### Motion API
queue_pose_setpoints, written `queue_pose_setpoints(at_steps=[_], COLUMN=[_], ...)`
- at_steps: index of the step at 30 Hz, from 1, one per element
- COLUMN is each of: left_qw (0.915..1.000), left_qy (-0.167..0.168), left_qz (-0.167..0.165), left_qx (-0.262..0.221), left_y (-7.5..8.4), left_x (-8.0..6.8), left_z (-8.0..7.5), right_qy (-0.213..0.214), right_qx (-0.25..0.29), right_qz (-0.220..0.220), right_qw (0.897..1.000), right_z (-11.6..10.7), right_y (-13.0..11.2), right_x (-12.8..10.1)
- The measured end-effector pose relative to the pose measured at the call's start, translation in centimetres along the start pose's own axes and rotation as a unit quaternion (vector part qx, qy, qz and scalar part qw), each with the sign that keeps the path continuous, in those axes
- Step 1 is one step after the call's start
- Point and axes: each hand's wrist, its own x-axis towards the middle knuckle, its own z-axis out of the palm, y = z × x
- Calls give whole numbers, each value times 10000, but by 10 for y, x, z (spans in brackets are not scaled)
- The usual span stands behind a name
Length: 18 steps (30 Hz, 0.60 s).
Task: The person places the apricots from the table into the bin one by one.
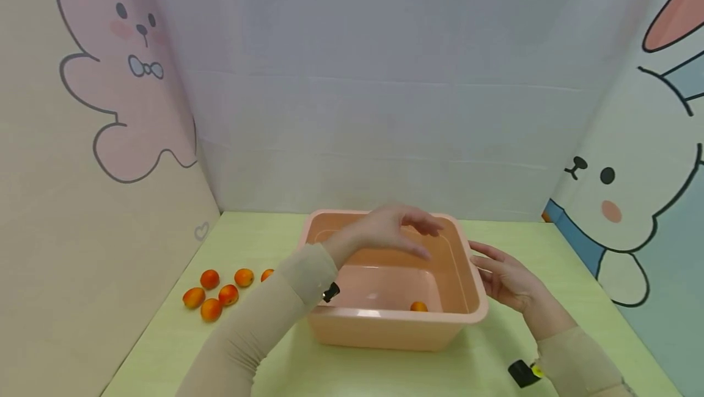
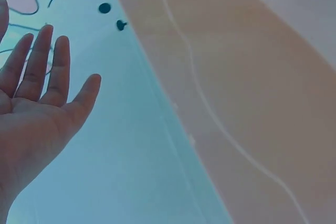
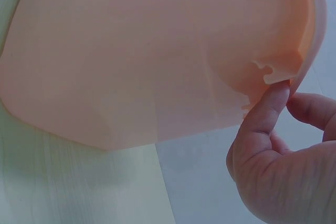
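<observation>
My left hand [image 1: 393,229] is over the pink plastic basin [image 1: 385,337], palm empty, its fingers loosely extended and apart. The left wrist view shows the same hand [image 2: 42,93] beside the basin's wall [image 2: 252,103]. At the basin's right side, my right hand [image 1: 508,278] pinches the rim. Up close in the right wrist view, the thumb and a finger of that hand [image 3: 283,161] meet at the underside of the basin's lip [image 3: 319,19]. One small oval orange fruit [image 1: 418,306] lies inside on the basin floor, partly hidden by the front rim.
Several small orange-red fruits, one of them a round fruit [image 1: 209,279], lie on the pale green table [image 1: 264,232] to the left of the basin. The left sleeve partly covers another fruit [image 1: 267,274]. White and printed panels enclose the table's back and sides.
</observation>
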Motion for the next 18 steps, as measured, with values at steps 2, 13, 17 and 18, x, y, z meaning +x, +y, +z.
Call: queue_pose_setpoints(at_steps=[2,13,17,18], left_qw=[9997,9955,9920,9911], left_qy=[140,856,1179,1258], left_qz=[-15,-267,-266,-267], left_qx=[180,312,361,347], left_y=[5,10,6,5], left_x=[-7,-44,-58,-63], left_z=[-6,-31,-41,-44], right_qy=[-2,177,183,172], right_qx=[1,-115,-82,-61], right_qz=[-20,-57,-74,-78], right_qw=[10000,9998,9998,9998], right_z=[0,-3,-3,-3], right_y=[-1,-1,0,0], right_x=[0,0,0,0])
